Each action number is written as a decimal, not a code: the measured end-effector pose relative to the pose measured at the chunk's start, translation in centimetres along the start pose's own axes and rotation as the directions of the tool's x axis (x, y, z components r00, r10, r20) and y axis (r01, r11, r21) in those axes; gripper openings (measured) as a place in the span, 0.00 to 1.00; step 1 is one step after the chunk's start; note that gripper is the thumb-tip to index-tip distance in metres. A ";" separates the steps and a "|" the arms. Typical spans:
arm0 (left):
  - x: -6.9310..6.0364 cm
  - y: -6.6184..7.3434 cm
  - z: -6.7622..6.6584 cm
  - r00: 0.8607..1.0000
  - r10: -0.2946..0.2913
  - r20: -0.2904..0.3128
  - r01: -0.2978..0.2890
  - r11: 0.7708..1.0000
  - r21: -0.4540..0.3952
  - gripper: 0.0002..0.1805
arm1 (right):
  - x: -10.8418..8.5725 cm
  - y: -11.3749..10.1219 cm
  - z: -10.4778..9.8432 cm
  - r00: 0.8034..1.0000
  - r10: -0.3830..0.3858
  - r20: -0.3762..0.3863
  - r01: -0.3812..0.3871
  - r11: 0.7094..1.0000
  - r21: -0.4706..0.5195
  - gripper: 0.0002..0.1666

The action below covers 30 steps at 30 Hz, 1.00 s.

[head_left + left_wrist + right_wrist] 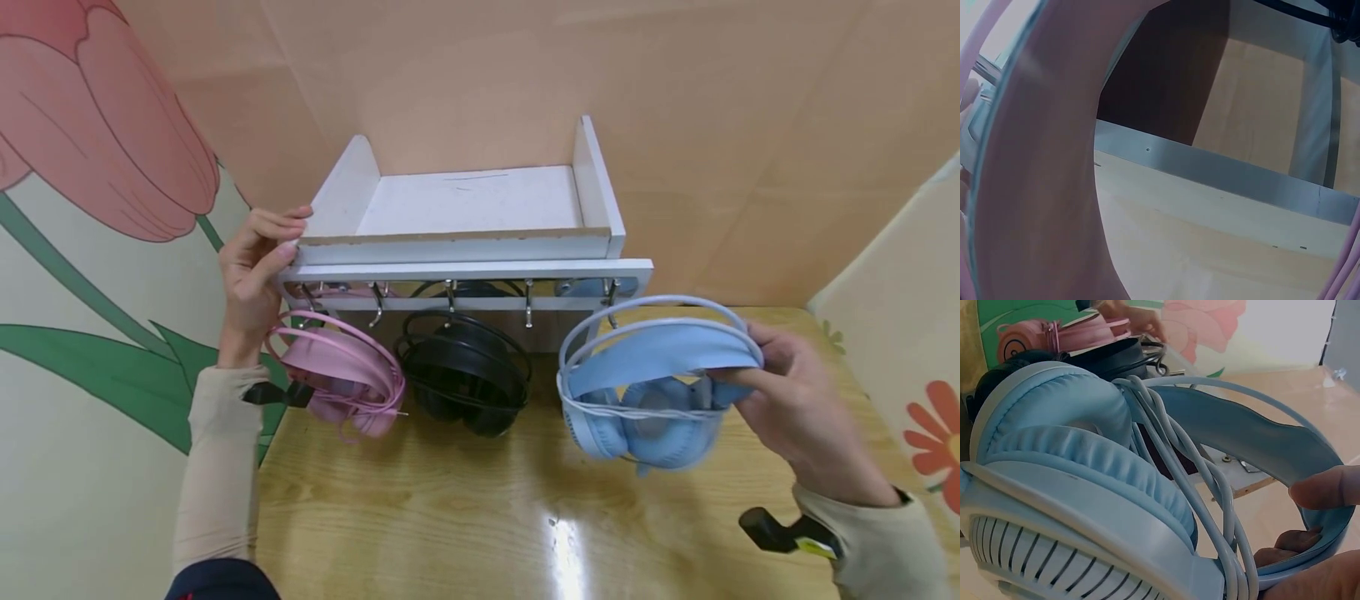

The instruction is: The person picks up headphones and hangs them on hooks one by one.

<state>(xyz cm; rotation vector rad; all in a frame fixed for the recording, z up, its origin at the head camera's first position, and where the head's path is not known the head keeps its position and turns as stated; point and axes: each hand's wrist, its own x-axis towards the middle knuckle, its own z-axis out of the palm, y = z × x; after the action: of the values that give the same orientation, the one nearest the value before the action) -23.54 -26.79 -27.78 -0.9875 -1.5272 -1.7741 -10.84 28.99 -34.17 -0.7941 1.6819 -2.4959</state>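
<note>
Blue headphones (667, 350) with their cable wound about them are gripped at the right side of the headband by my right hand (795, 400). They are in front of the right end of a white hook rack (465, 268). In the right wrist view, thumb and fingers curl round the band of the headphones (1085, 469). My left hand (255, 267) holds the rack's left end, thumb in front. Pink headphones (345, 367) hang from the left hooks, just below that hand. Black headphones (465, 375) hang at the middle hook.
Above the hooks, the rack has a white shelf (472, 200) with raised sides. Metal hooks (528, 304) line its front rail; one is between the black and blue headphones. Behind stands a tan wall (712, 150); below lies a wooden table (420, 517). A flower-patterned wall (90, 275) borders the left.
</note>
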 end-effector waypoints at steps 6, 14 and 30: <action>0.0 0.0 -0.1 1.000 -0.004 -0.005 0.004 1.000 -0.010 0.10 | 0.3 1.3 0.7 0.999 -0.002 -0.038 0.004 0.999 0.046 0.21; 0.0 -0.1 0.0 1.000 0.000 0.003 0.000 1.000 -0.006 0.10 | 0.2 2.6 1.3 0.997 -0.031 -0.078 0.036 0.997 0.068 0.22; 0.0 -0.2 -0.1 1.000 -0.001 -0.003 0.001 1.000 0.007 0.10 | 0.6 3.7 1.8 0.993 0.017 -0.115 -0.018 1.000 -0.007 0.21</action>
<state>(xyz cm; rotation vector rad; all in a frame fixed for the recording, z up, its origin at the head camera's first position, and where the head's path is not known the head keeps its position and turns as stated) -23.73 -26.90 -27.86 -0.9801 -1.5315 -1.7691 -11.49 25.74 -36.64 -0.6447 1.7252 -2.5712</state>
